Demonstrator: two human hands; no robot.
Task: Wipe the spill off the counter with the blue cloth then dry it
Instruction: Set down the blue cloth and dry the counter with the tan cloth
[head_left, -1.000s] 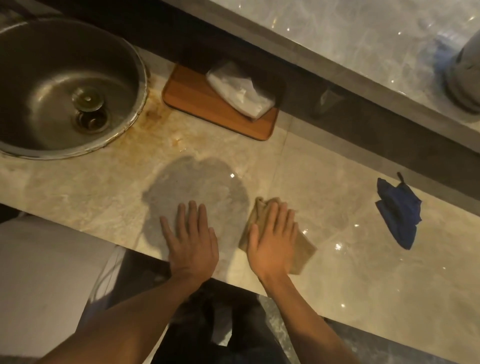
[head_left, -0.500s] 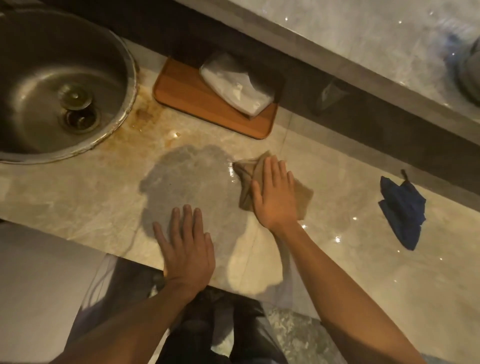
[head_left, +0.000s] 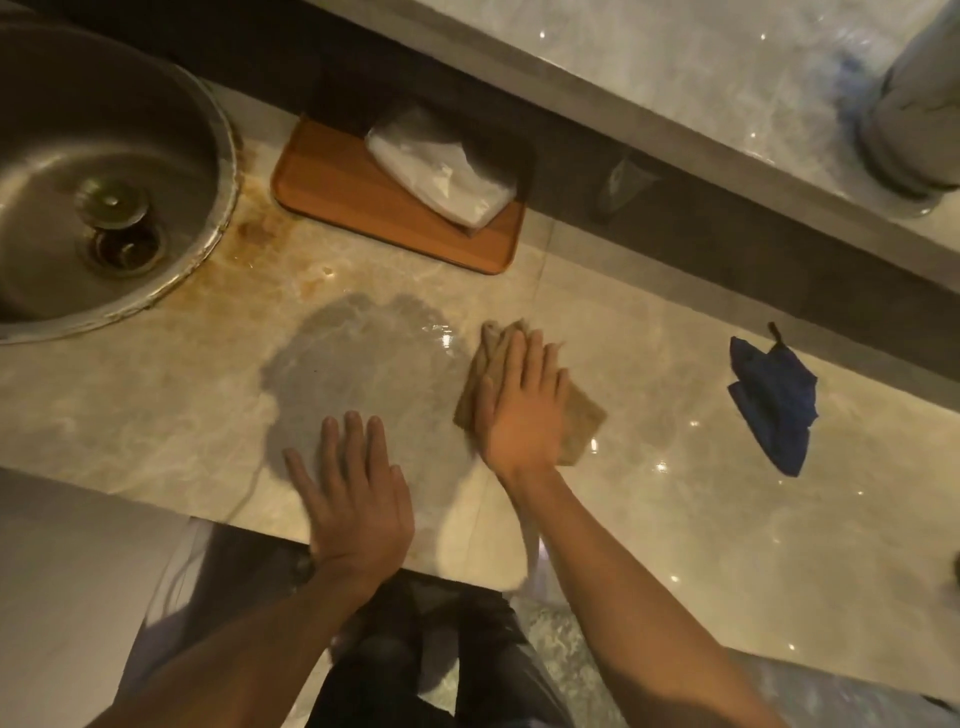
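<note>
Pulled nearer, right hand (head_left: 524, 410) flat on tan cloth (head_left: 582, 421); left hand (head_left: 353, 504) spread; sink (head_left: 218, 135) empty.

Glossy polished marble counter (head_left: 675, 519), specular glints, wet sheen at the grey patch (head_left: 358, 374). Dull brushed metal sink (head_left: 62, 171), rusty staining beside its rim. Smooth wooden board (head_left: 363, 208) under crinkled white plastic bag (head_left: 441, 176). Matt tan cloth (head_left: 579, 421); matt blue cloth (head_left: 774, 400).
</note>
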